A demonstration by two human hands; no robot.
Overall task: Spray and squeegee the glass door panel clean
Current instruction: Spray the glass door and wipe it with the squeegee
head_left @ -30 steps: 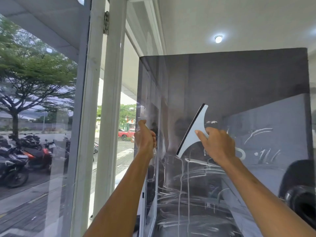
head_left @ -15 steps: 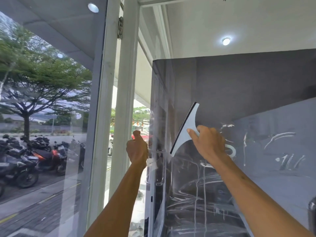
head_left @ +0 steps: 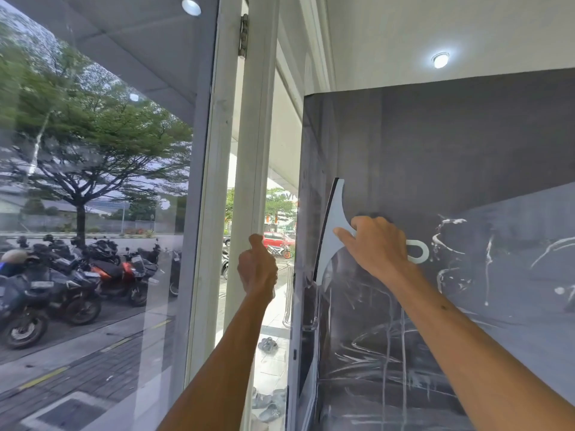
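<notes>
The dark tinted glass door panel (head_left: 451, 150) stands open in front of me, with white soapy streaks across its lower and right parts. My right hand (head_left: 378, 244) grips the handle of a pale grey squeegee (head_left: 333, 231). Its black rubber blade stands almost upright against the glass, close to the panel's left edge. The handle's loop end sticks out to the right of my fist. My left hand (head_left: 256, 269) is curled into a fist with the thumb up, just left of the door's edge. Nothing shows in it.
A metal pull handle (head_left: 288, 293) runs down the door's edge below the squeegee. A white door frame (head_left: 249, 181) and a fixed window pane (head_left: 109, 181) stand to the left. Motorbikes are parked outside. Sandals (head_left: 267, 345) lie on the tiled floor.
The squeegee has slid left to the panel's edge and its blade has turned more upright. My left hand has come off the door's edge and sits a little left of it.
</notes>
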